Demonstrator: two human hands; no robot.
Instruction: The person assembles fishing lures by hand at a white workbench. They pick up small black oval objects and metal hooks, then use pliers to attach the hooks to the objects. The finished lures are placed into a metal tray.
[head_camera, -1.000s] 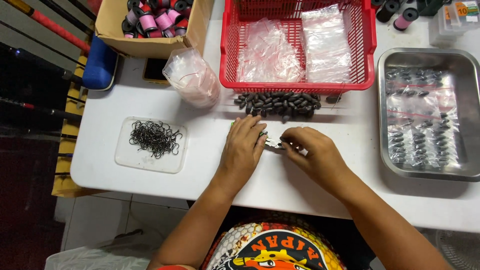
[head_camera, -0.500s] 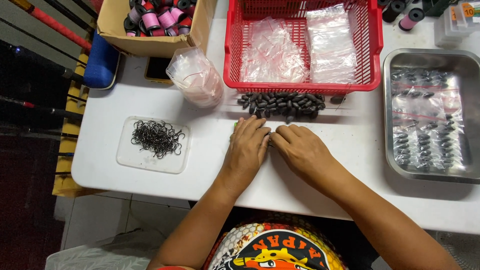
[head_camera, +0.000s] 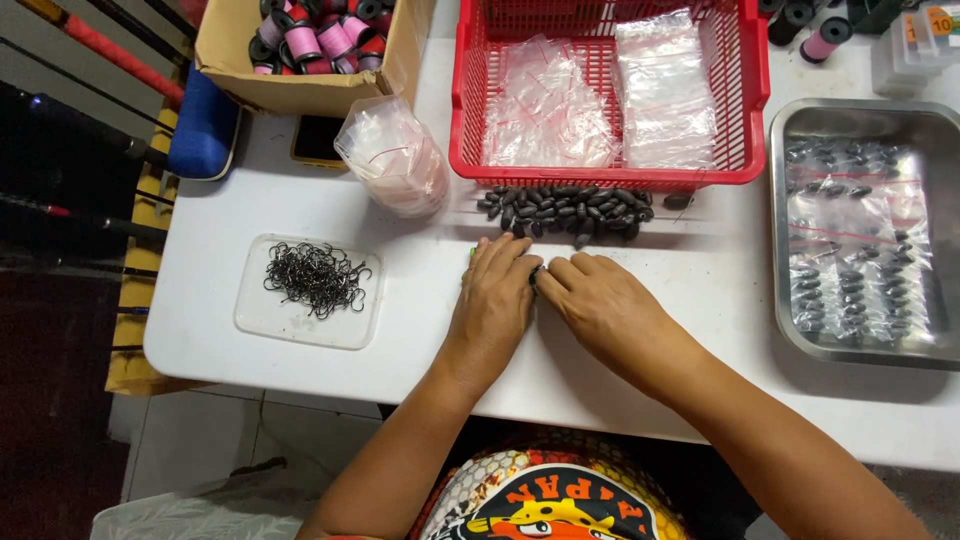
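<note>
Both hands lie palm-down and side by side on the white counter (head_camera: 640, 340), the left hand (head_camera: 497, 300) and right hand (head_camera: 600, 305) pinching a small dark sinker (head_camera: 537, 273) between their fingertips. Just beyond them lies a heap of loose dark sinkers (head_camera: 565, 208), while bagged ones fill the metal tray (head_camera: 800, 330) at right. A red basket (head_camera: 600, 172) of empty zip bags and a dish of hooks (head_camera: 312, 280) stand near, nothing blocking the hands.

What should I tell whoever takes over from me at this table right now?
Left hand and right hand lie palm-down, fingertips together over a small dark piece; grip unclear.
Dark oval weights are piled just beyond the fingers, before the red basket of clear bags.
Hooks sit on the clear tray, left.
Done: filled bags in the metal tray, right.
Left: the loose weights.
</note>
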